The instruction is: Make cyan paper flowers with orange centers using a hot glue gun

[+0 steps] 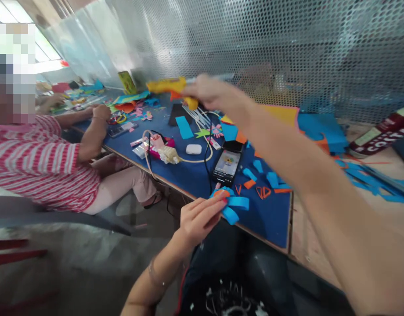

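Note:
My right hand point(207, 91) reaches far over the table, its fingers closed round a yellow hot glue gun point(167, 85). Both are a little blurred by motion. What looks like a glue stick point(218, 78) sticks out behind the gun. At the table's near edge, my left hand point(202, 216) pinches a flower-like piece of looped blue paper strips point(238, 202) with some orange at its middle. The fingers hide part of it. Just beyond lies a smartphone point(227, 164) with a lit screen, and beside it are orange paper loops point(263, 192) and small blue strips point(250, 174).
A white earbud case point(193, 149), cables and a beige pouch point(169, 153) lie left of the phone. Coloured paper sheets point(327, 131) and a dark red Costa cup point(381, 131) are at the right. A person in a striped shirt point(40, 153) sits left. A perforated metal screen point(287, 52) backs the table.

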`<state>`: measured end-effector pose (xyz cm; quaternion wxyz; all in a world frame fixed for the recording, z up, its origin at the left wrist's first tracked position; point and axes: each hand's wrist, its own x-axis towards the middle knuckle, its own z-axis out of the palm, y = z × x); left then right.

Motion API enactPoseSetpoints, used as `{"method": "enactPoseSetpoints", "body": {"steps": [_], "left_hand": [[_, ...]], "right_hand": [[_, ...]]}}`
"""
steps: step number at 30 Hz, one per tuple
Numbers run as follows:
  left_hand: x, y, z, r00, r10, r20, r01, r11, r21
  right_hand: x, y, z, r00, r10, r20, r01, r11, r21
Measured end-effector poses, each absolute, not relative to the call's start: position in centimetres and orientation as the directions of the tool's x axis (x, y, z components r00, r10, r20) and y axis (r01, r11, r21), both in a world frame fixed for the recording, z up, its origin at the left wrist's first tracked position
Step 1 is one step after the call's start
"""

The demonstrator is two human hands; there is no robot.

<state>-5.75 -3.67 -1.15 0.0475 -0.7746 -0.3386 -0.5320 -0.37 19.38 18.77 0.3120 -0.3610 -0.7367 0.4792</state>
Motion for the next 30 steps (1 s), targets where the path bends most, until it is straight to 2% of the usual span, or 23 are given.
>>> {"method": "enactPoseSetpoints", "body": {"steps": [2, 5, 9, 12, 15, 18, 20, 26, 29, 30], "left_hand": [[-5.3, -3.7, -2.3, 0.349, 0.428, 0.834, 0.591, -0.791, 0.159], [-4.6, -3.6, -4.0, 0.420, 0.451, 0.787, 0.645, -0.759, 0.091], [-4.1, -3.9, -4.9, 0.483, 0.475, 0.736, 0.695, -0.718, 0.007], [-4.1, -4.4, -4.5, 0.533, 0.492, 0.688, 0.695, -0.719, -0.024], [-3.9, -5.0, -3.5, 0.570, 0.501, 0.651, 0.674, -0.738, -0.022], [-3.3, -5.4, -2.2, 0.542, 0.546, 0.639, 0.666, -0.743, 0.069], [-2.6, -5.7, -1.4, 0.526, 0.589, 0.614, 0.695, -0.713, 0.089], [-0.9, -5.5, -0.2, 0.536, 0.646, 0.543, 0.769, -0.639, 0.003], [-0.5, -5.3, -0.2, 0.516, 0.672, 0.530, 0.785, -0.620, 0.022], [-0.4, -5.3, -0.2, 0.509, 0.676, 0.533, 0.786, -0.617, 0.032]], "right_hand": [[3.5, 17.8, 20.2, -0.542, 0.830, 0.131, 0.189, 0.273, -0.943], [10.1, 14.9, 20.5, -0.508, 0.858, 0.083, 0.213, 0.219, -0.952], [17.8, 10.3, 17.0, -0.339, 0.941, 0.004, 0.347, 0.129, -0.929], [21.2, 6.7, 13.8, -0.314, 0.943, -0.107, 0.416, 0.035, -0.909], [22.3, 4.2, 12.0, -0.289, 0.957, 0.008, 0.415, 0.133, -0.900], [21.7, 3.5, 11.9, -0.266, 0.953, 0.145, 0.396, 0.245, -0.885], [20.8, 4.0, 12.6, -0.254, 0.943, 0.215, 0.374, 0.301, -0.877], [18.2, 5.8, 14.4, -0.201, 0.941, 0.272, 0.244, 0.317, -0.917], [18.5, 6.2, 14.8, -0.213, 0.918, 0.336, 0.177, 0.374, -0.910], [18.8, 6.3, 14.9, -0.223, 0.925, 0.308, 0.195, 0.352, -0.915]]}}
